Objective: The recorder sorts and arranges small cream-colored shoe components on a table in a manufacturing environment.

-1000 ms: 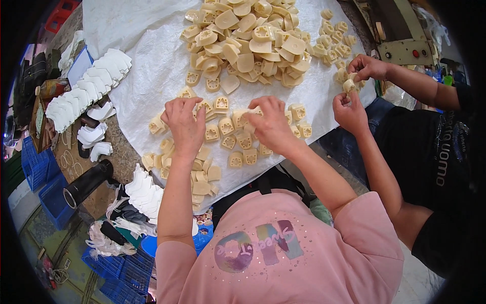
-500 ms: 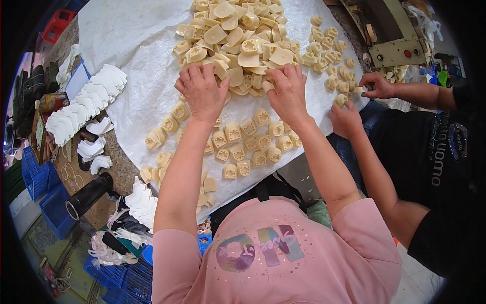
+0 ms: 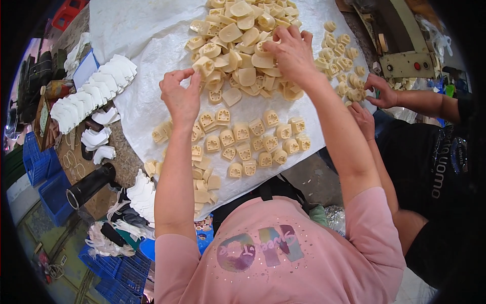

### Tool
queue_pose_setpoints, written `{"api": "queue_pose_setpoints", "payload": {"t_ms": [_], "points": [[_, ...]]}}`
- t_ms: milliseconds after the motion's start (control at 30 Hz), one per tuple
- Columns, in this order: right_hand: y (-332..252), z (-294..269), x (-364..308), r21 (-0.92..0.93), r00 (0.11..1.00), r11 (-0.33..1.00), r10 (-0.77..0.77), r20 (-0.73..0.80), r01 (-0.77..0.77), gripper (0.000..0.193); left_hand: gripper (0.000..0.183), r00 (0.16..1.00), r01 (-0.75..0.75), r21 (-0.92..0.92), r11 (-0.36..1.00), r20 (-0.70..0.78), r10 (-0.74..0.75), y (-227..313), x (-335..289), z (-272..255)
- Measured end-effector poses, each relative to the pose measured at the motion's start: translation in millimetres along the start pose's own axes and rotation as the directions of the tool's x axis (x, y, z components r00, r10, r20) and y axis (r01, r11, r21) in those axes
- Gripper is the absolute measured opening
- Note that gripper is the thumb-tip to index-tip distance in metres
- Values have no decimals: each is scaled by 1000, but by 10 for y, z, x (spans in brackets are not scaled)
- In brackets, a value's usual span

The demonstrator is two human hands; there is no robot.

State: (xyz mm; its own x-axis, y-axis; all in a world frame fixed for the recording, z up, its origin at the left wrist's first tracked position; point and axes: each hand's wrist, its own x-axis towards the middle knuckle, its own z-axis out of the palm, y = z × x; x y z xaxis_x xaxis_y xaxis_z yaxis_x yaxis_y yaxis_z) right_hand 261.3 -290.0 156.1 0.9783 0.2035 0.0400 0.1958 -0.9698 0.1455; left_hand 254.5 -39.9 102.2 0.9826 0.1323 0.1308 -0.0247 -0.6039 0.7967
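A heap of cream, arch-shaped plastic pieces [image 3: 246, 76] lies on a white woven sheet [image 3: 144, 61]. At the heap's left edge, my left hand [image 3: 180, 99] is closed, thumb and forefinger pinching a cream plastic piece [image 3: 204, 66]. My right hand [image 3: 293, 54] rests over the heap's right side with bent fingers spread apart, its fingertips touching pieces there. Nearer me, several similar pieces sit in loose rows [image 3: 243, 133], most with their hollow, notched side up. Flatter cream pieces [image 3: 202, 185] lie beside my left forearm.
On the right, a co-worker's hands [image 3: 380, 91] handle a smaller group of cream pieces [image 3: 341, 63]. White curved parts [image 3: 93, 93] stand stacked at the left, near a black cylinder [image 3: 91, 185]. Blue crates [image 3: 54, 202] are below. A machine with a red button [image 3: 417, 66] stands far right.
My left hand has moved left and slightly down, to a piece at the heap's edge. My right hand has reached farther up over the heap. The co-worker's lower hand has shifted. The view has moved slightly.
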Motion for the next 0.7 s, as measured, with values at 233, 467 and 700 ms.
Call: {"api": "queue_pose_setpoints", "payload": {"t_ms": [233, 467, 700], "points": [[162, 188, -40, 165, 957, 986, 32, -290, 17, 26, 16, 920, 38, 186, 982, 377, -107, -211, -530, -671], [-252, 25, -257, 442, 916, 897, 173, -363, 5, 41, 10, 873, -206, 340, 918, 488, 15, -258, -652, -518], [-701, -1, -562, 664, 961, 748, 179, -212, 7, 36, 30, 929, -326, 583, 745, 344, 137, -276, -547, -292]]}}
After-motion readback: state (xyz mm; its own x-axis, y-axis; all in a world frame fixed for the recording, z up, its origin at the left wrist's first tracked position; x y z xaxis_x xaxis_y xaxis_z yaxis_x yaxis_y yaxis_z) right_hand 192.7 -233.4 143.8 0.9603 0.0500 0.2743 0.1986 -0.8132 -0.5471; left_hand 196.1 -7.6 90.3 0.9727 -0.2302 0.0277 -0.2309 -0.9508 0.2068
